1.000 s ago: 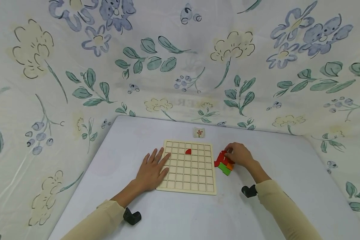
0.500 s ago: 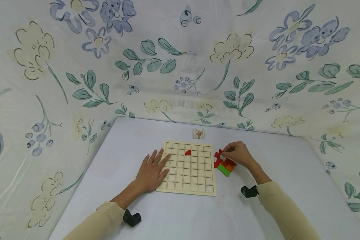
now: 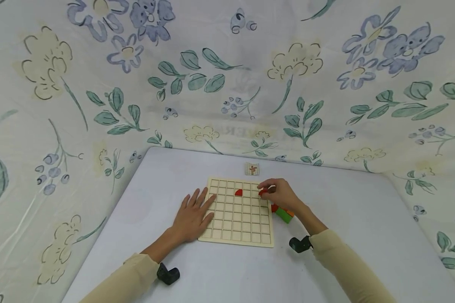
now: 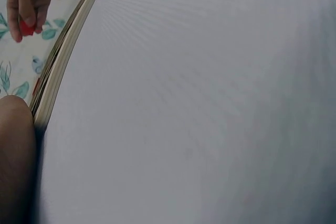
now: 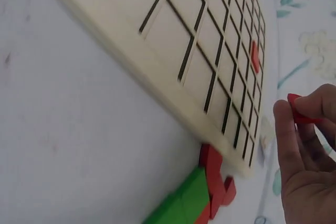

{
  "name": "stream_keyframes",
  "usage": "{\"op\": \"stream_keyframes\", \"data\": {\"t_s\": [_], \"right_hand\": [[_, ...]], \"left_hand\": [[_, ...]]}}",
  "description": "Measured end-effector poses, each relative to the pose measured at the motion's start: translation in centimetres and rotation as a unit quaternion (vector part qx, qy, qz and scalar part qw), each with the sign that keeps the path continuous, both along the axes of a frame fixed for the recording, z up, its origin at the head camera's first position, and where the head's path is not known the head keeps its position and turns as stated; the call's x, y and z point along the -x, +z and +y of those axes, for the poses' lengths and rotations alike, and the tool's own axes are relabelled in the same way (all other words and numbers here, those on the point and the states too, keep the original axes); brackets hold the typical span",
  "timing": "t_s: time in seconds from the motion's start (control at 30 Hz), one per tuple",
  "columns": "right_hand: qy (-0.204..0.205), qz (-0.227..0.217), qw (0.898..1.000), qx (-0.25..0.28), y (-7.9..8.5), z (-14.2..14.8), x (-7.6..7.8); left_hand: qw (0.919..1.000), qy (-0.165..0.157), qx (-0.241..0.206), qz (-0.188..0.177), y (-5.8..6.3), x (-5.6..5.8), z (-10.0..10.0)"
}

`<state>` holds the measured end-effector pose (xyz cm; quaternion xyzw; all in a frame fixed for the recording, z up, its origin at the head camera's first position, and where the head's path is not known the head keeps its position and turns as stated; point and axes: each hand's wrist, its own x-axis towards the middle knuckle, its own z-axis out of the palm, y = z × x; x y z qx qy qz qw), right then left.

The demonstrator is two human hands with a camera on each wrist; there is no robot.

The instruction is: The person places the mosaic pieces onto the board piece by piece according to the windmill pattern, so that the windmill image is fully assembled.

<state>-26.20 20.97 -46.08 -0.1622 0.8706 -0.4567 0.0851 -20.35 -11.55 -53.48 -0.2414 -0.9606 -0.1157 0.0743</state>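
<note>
My right hand point(image 3: 282, 194) pinches a small red block point(image 5: 299, 111) between thumb and fingertips, above the right edge of the square wooden grid board point(image 3: 235, 223). One red quarter-round block point(image 3: 239, 192) sits in a cell of the board's upper part. My left hand point(image 3: 191, 215) lies flat with fingers spread, its fingertips on the board's left edge. Just right of the board is a cluster with red blocks point(image 5: 214, 171), a green block point(image 3: 284, 215) and an orange block point(image 3: 290, 213); the right hand partly hides it in the head view.
A small card with a red pinwheel pattern point(image 3: 252, 169) lies behind the board. All of this is on a white table point(image 3: 235, 273), with a flowered cloth point(image 3: 220, 92) hanging at its back and sides. Black wrist cameras point(image 3: 168, 274) hang at both sleeves.
My right hand has picked a red block from the cluster and carried it left, over the board's right edge. The left hand has stayed on the board.
</note>
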Motion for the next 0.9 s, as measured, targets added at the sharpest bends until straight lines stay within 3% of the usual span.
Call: {"op": "stream_keyframes", "data": {"t_s": [0.17, 0.57, 0.9], "right_hand": [[0.017, 0.007, 1.0, 0.006, -0.7, -1.6, 0.2], [0.07, 0.041, 0.996, -0.039, -1.6, -5.0, 0.2], [0.046, 0.084, 0.992, -0.086, -2.1, -6.4, 0.1]], "left_hand": [[1.0, -0.002, -0.003, -0.004, 0.0, 0.2, 0.1], [1.0, 0.001, 0.001, -0.001, -0.1, 0.1, 0.1], [0.9999, 0.004, 0.012, 0.0, 0.1, 0.0, 0.1]]}}
